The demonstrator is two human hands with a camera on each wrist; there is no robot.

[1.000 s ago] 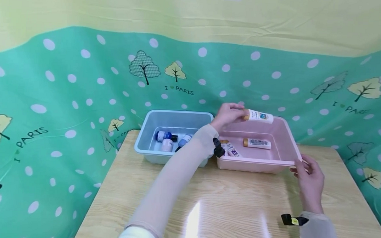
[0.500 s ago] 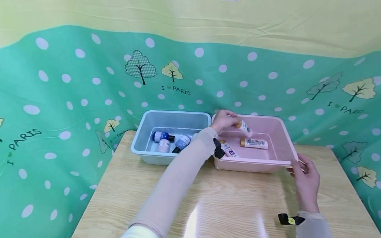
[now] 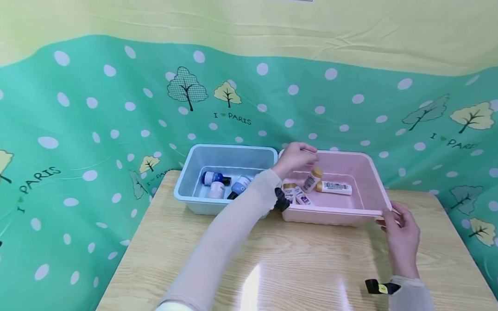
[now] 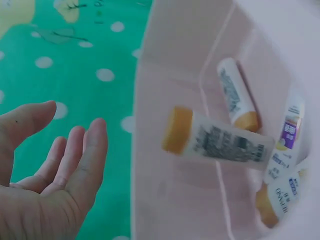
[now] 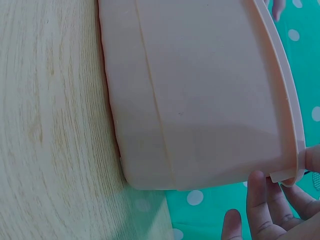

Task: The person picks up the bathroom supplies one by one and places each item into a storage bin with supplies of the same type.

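Over the left part of a pink plastic bin, my left hand holds nothing. Its thumb and fingers are spread apart in the left wrist view. Just below it, a white tube with a gold cap leans at a slant inside the bin, cap end up. Another gold-capped tube lies flat beside it. Two more tubes are near the front left corner, one gold-capped and one with a purple label. At the front right corner, my right hand pinches the bin's rim, thumb on top.
Left of the pink bin stands a blue bin, partly covered by my left sleeve. In it lie a dark blue bottle, a light blue bottle and a pale pink one. Both bins stand on a wooden table before a patterned cloth.
My left hand has lowered the gold-capped tube into the pink bin and let go of it; the tube now leans there. The right hand keeps its hold on the rim.
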